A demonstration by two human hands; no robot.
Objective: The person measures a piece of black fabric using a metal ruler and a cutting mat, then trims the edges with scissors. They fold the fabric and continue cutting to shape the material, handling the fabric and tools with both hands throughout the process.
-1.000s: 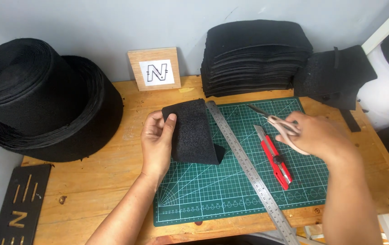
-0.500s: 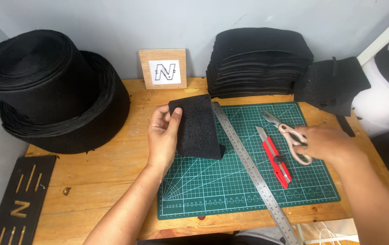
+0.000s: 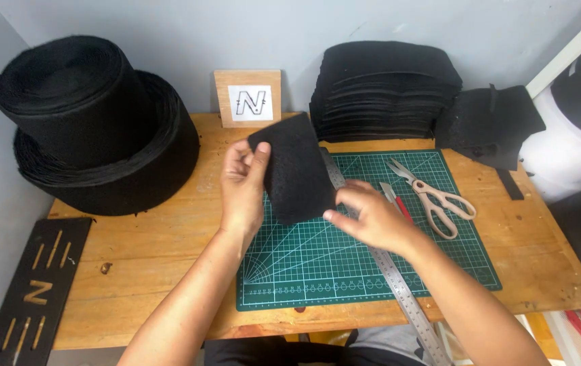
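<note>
Head view: you are lifting a black felt piece [image 3: 295, 169] off the green mat [image 3: 317, 264]. Left hand [image 3: 243, 183] is pinching its left edge, thumb in front, fingers behind. Right hand [image 3: 371, 217] is half curled, fingertips touching its lower right corner. Step in hand, likely: squaring the piece up; next probably needs both edges gripped evenly. Ruler [image 3: 399, 285] is lying diagonally under your right wrist, in the way; scissors [image 3: 432, 193] and red knife [image 3: 399, 203] are just beside. Felt stack [image 3: 385, 88], felt rolls [image 3: 94, 129] behind.
</note>
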